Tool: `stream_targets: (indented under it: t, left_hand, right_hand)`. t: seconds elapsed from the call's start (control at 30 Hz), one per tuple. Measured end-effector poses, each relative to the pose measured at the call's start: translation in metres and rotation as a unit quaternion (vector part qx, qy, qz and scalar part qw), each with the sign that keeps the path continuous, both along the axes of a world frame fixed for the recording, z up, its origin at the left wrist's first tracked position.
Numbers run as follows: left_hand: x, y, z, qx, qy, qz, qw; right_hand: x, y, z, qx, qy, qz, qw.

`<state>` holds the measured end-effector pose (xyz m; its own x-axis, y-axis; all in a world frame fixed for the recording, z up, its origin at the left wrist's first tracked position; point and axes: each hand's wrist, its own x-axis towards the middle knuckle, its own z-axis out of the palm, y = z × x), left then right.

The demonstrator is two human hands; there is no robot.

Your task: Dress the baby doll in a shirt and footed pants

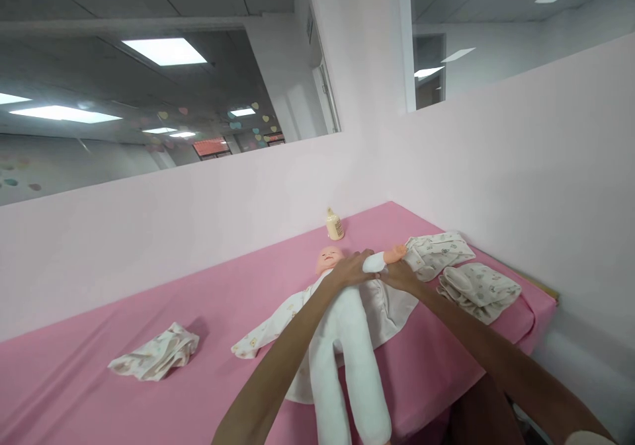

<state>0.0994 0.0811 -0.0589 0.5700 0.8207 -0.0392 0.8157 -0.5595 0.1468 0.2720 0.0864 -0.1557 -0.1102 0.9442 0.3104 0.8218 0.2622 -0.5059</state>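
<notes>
A baby doll (342,329) with a white cloth body lies on its back on the pink-covered table (99,379), head towards the wall. An opened patterned garment (268,329) is spread under it. My left hand (350,270) rests on the doll's chest near the shoulder, fingers curled. My right hand (399,275) grips the doll's raised arm (384,260) just below its pink hand.
A cream bottle (335,224) stands by the pink wall. Two folded patterned clothes lie at the right: one (439,250) near the wall, another (479,289) by the table's corner. A crumpled cloth (156,352) lies at the left.
</notes>
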Motion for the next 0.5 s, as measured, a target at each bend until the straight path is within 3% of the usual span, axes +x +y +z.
stream_targets:
  t: [0.1,0.23,0.5]
  left_hand:
    - [0.003,0.002,-0.006,0.025,0.022,-0.002,0.999]
    - [0.004,0.004,-0.012,0.047,0.039,-0.033,0.998]
    - [0.025,0.000,-0.017,0.004,-0.069,-0.065,0.995]
  right_hand:
    - [-0.022,0.002,-0.008,-0.055,0.037,-0.026,0.997]
    - [-0.037,0.002,-0.017,-0.043,0.092,-0.081,0.992]
    - [-0.033,0.007,-0.031,-0.020,0.213,-0.072,0.974]
